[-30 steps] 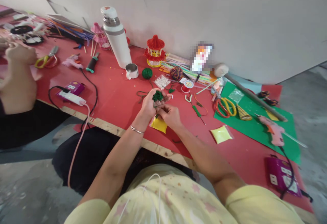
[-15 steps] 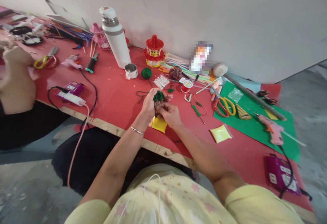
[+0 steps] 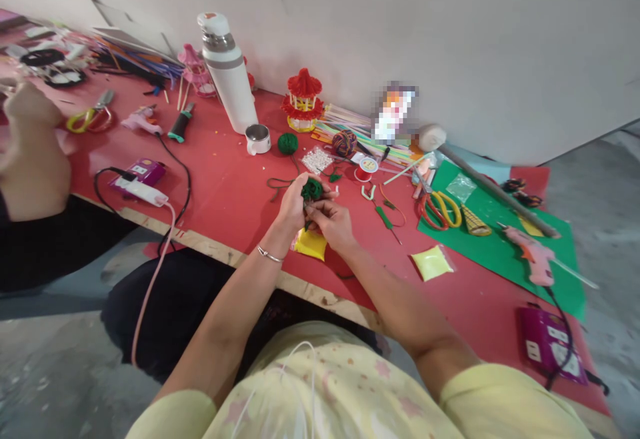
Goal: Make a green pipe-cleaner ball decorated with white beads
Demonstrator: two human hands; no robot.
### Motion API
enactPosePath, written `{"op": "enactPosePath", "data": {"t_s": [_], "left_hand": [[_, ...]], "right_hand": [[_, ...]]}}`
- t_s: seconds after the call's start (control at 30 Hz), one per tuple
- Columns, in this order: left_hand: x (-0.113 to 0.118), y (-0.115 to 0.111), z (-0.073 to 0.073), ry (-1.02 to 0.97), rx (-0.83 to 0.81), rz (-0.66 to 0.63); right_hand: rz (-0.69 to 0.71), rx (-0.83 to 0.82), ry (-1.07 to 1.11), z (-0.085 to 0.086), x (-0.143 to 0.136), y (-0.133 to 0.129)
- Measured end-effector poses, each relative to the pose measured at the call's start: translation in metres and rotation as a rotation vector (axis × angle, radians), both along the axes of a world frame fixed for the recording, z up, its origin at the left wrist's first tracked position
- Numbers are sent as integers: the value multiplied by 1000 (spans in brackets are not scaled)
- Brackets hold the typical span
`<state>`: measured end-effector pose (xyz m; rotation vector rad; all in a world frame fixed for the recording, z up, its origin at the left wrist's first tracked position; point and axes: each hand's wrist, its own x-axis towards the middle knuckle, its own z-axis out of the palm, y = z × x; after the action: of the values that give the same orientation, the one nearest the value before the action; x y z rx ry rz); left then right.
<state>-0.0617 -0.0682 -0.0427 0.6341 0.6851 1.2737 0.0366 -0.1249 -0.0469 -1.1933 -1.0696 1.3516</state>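
Observation:
My left hand [image 3: 293, 204] is wrapped round a dark green yarn piece [image 3: 312, 189], held just above the red tabletop. Against its lower side my right hand [image 3: 331, 220] pinches with thumb and forefinger; a thin, light-coloured tip shows there, too small to name. Part of the yarn piece is hidden by my fingers. A yellow packet [image 3: 310, 244] lies under my hands. Beyond them sit a green yarn ball [image 3: 287, 143] and a bag of white beads [image 3: 317, 159]. To the right is a green-handled crochet hook [image 3: 385, 217].
A white thermos [image 3: 230, 79] and its cup [image 3: 258, 139] stand behind. Scissors [image 3: 441, 210], a pink glue gun [image 3: 533, 252] and a pale yellow packet [image 3: 433, 263] lie to the right. At far left is a co-worker's arm [image 3: 35, 152]; a cable [image 3: 155, 272] hangs over the table edge.
Hardly anything differs. The view has shifted very slightly, and both hands keep the same hold on the green yarn piece.

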Motion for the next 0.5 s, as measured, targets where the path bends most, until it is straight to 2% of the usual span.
{"op": "enactPosePath", "data": {"t_s": [0.17, 0.33, 0.5], "left_hand": [[0, -1, 0, 21, 56, -4], [0, -1, -3, 25, -4, 28], [-1, -3, 4, 33, -61, 0]], "right_hand": [[-10, 30, -18, 1, -1, -1], [-23, 131, -114, -4, -1, -4], [-20, 196, -240, -13, 1, -4]]}}
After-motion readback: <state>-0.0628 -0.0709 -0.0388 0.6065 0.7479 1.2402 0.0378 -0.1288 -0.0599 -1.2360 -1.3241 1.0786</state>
